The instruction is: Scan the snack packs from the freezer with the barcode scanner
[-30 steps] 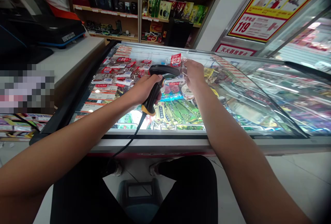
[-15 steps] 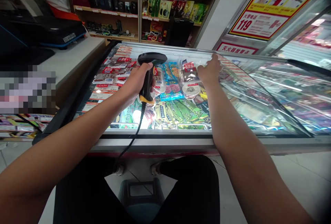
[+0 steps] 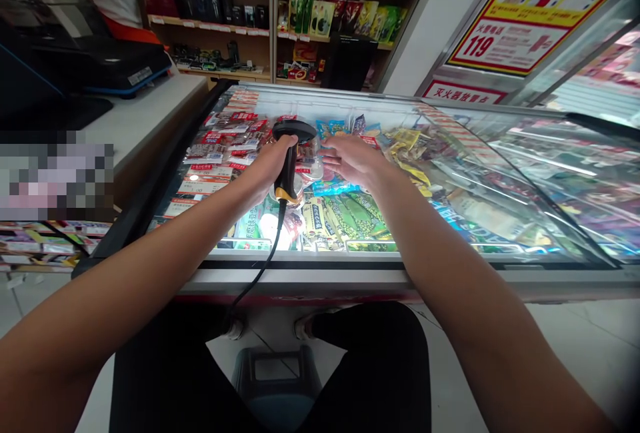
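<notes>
A black barcode scanner (image 3: 287,176) with a yellow-trimmed base stands upright in my left hand (image 3: 274,165), which is wrapped round its handle. Its cord hangs down over the front edge of the glass-topped freezer (image 3: 320,276). To the right of the scanner, my right hand (image 3: 356,158) reaches left with its fingers stretched and apart. Its fingertips are close to a clear plastic tub (image 3: 316,165); whether they touch it I cannot tell. Green ice-pop packets (image 3: 357,214) and a blue packet (image 3: 330,186) lie below that hand.
Red-labelled packs (image 3: 240,136) fill the freezer's left side. A counter (image 3: 150,110) with a black scale (image 3: 125,70) adjoins it on the left, where a person's arm shows. Stocked shelves (image 3: 215,25) stand behind. A grey-blue stool (image 3: 277,380) is between my legs.
My right hand has moved left, from above the freezer's right part to beside the scanner. My left hand still holds the scanner, slightly lower and further right in view.
</notes>
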Motion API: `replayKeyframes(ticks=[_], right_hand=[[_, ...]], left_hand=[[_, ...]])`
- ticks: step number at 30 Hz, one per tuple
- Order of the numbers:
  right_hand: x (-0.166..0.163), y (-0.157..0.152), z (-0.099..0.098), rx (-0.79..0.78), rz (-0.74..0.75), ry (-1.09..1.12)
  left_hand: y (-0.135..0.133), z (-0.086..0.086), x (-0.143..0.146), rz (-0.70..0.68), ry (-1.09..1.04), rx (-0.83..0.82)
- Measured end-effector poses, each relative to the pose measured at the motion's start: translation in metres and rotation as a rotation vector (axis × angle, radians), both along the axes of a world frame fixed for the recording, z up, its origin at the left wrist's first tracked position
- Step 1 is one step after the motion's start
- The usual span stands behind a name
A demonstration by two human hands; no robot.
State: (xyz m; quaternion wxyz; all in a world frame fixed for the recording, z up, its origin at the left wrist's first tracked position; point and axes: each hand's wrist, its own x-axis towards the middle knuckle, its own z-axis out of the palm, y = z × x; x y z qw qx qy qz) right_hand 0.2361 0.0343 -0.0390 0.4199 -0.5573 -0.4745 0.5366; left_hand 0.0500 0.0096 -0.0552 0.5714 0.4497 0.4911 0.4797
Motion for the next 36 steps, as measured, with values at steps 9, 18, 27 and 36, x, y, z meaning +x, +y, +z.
replayKeyframes(ticks=[9,18,27,36], right_hand=[[-0.003,0.008,-0.013,0.025,-0.033,0.106],[0.02,0.018,-0.011,0.144,-0.195,0.053],[0.02,0.024,-0.015,0.171,-0.212,0.029],[0.022,0.016,-0.007,0.168,-0.184,0.027]], left_hand=[[-0.006,0.005,0.0,-0.132,0.023,0.069],[-0.021,0.016,-0.002,-0.298,0.179,0.16],[-0.026,0.02,-0.001,-0.322,0.191,0.186],[-0.025,0.021,-0.001,-0.289,0.15,0.121]])
